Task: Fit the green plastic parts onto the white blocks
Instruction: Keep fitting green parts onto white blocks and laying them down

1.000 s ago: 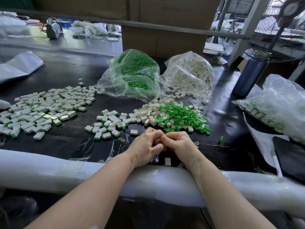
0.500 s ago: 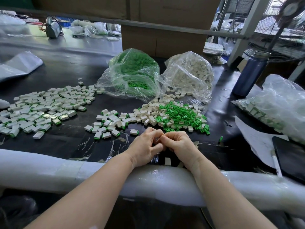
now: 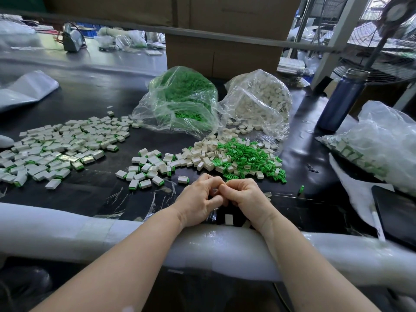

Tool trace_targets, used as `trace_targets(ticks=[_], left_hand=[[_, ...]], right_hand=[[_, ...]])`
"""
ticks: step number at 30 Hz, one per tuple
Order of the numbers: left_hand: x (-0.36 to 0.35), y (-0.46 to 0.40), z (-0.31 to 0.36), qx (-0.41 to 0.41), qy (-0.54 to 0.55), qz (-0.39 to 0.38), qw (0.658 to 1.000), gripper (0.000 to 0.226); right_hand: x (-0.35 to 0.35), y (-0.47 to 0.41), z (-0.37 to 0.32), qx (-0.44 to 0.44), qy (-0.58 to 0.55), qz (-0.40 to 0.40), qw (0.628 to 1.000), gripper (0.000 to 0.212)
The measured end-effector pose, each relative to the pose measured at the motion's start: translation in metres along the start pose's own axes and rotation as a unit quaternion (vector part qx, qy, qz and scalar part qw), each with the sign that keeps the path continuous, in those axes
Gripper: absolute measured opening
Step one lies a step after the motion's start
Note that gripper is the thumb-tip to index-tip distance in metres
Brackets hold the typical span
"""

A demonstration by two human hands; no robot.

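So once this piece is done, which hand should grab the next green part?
Probably the right hand: the loose green parts lie just ahead of it. The left hand sits nearer the finished blocks.

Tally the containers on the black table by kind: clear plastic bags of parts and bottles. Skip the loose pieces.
Clear plastic bags of parts: 3 (green parts, white blocks, fitted blocks at the right)
Dark blue bottle: 1
Total: 4
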State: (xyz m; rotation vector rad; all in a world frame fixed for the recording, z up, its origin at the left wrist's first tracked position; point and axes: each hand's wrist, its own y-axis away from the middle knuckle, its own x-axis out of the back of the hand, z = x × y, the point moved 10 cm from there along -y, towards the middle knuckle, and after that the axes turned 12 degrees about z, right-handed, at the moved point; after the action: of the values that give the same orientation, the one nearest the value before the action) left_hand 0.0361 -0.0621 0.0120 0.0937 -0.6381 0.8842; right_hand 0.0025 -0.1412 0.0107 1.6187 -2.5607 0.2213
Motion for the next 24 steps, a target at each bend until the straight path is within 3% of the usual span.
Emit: trace_targets(ticks=[24], left_hand=[[0.0006,0.0011,0.0017,0.007,0.004,-0.003,1.0,0.008]], right_hand=[[0.0015,-0.0009,0.0012,0.005,-0.006,0.003,1.0,0.023]])
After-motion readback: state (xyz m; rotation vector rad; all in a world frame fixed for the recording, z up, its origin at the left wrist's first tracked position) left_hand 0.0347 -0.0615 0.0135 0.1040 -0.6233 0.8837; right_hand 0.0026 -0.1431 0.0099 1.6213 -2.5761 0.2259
